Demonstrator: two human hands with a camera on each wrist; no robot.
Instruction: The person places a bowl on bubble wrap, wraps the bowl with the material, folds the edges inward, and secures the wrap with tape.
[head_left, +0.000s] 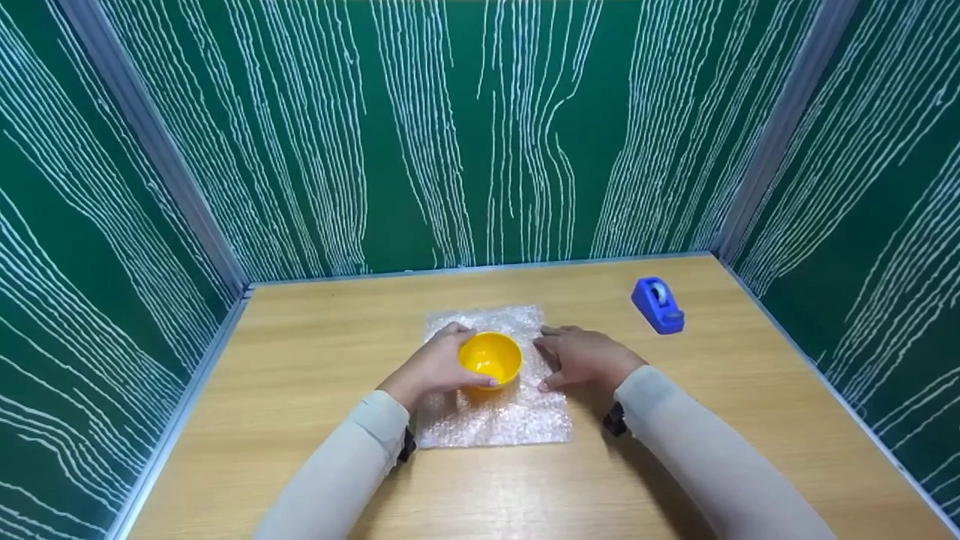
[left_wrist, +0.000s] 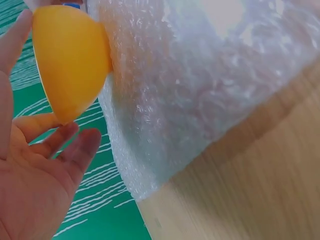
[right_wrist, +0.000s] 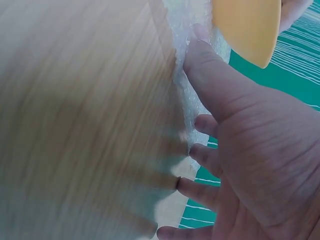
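A yellow bowl (head_left: 491,358) stands upright on a sheet of bubble wrap (head_left: 495,429) spread flat on the table. The left hand (head_left: 437,365) holds the bowl from its left side, thumb near the front and fingers toward the back of the rim. In the left wrist view, the fingers meet the rim of the bowl (left_wrist: 70,60). At the wrap's right edge is the right hand (head_left: 589,356), apart from the bowl. The right wrist view shows its thumb (right_wrist: 205,65) touching the wrap and its other fingers spread along the edge.
A blue tape dispenser (head_left: 658,306) with a roll in it sits at the back right of the wooden table (head_left: 315,360). Green panels (head_left: 517,135) with white wavy lines enclose the table at the back and both sides, joined by grey metal posts (head_left: 161,142).
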